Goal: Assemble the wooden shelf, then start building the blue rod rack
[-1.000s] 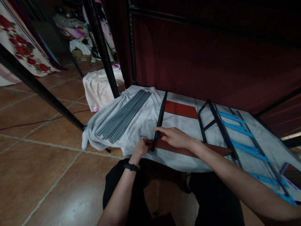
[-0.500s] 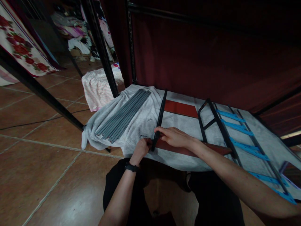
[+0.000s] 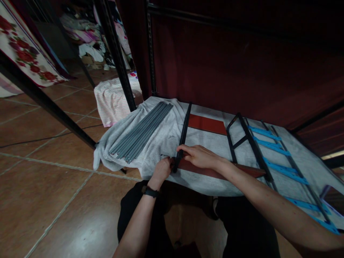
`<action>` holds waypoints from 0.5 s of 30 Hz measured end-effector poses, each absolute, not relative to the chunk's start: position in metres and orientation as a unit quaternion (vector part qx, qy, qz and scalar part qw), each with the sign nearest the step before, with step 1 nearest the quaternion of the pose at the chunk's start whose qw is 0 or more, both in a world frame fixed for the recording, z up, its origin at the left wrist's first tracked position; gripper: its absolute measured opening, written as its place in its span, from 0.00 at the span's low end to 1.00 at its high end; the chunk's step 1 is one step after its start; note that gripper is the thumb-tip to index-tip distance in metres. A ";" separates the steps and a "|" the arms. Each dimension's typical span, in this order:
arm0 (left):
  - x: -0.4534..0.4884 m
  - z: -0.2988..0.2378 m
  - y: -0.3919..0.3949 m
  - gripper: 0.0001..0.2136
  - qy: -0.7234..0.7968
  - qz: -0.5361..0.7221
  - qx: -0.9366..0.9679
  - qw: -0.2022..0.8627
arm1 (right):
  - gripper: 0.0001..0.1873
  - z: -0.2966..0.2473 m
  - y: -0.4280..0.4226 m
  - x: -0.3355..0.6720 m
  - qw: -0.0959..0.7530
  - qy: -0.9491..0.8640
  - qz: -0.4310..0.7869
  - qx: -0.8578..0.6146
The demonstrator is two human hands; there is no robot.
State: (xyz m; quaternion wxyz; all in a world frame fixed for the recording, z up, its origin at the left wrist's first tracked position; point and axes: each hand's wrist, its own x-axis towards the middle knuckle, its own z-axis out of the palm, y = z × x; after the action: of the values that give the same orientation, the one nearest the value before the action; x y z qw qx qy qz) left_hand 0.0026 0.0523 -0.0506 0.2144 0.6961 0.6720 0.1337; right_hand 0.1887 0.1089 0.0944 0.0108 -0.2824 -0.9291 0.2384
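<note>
Left hand [image 3: 161, 169] sits nearest me, clenched on the left end of the red-brown board [image 3: 242, 171] at the near edge of the grey towel [image 3: 158, 148]. Right hand [image 3: 200, 156] lies flat on the board just to the right, not gripping, fingertips touching the black metal bar [image 3: 184, 132]. The bar's near end sits between both hands and its long axis runs straight away from me. Grey rods [image 3: 142, 132] lie further left, black frame with blue straps [image 3: 255, 150] further right.
</note>
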 end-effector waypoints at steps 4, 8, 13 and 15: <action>-0.001 -0.051 0.053 0.11 0.654 0.154 0.699 0.245 | 0.23 0.095 0.109 0.189 0.006 -0.927 0.243 -0.285; -0.003 -0.053 0.054 0.11 0.640 0.159 0.709 0.249 | 0.23 0.096 0.110 0.190 0.017 -0.927 0.242 -0.285; 0.001 -0.054 0.055 0.11 0.662 0.125 0.708 0.213 | 0.23 0.095 0.110 0.190 0.018 -0.929 0.233 -0.288; 0.003 -0.053 0.055 0.11 0.663 0.133 0.706 0.213 | 0.23 0.095 0.110 0.190 0.018 -0.928 0.231 -0.291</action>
State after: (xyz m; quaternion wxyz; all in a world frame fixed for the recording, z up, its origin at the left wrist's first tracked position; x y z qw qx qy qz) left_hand 0.0025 0.0553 -0.0529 0.2127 0.7058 0.6626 0.1325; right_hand 0.1903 0.1099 0.0953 0.0184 -0.2908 -0.9284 0.2305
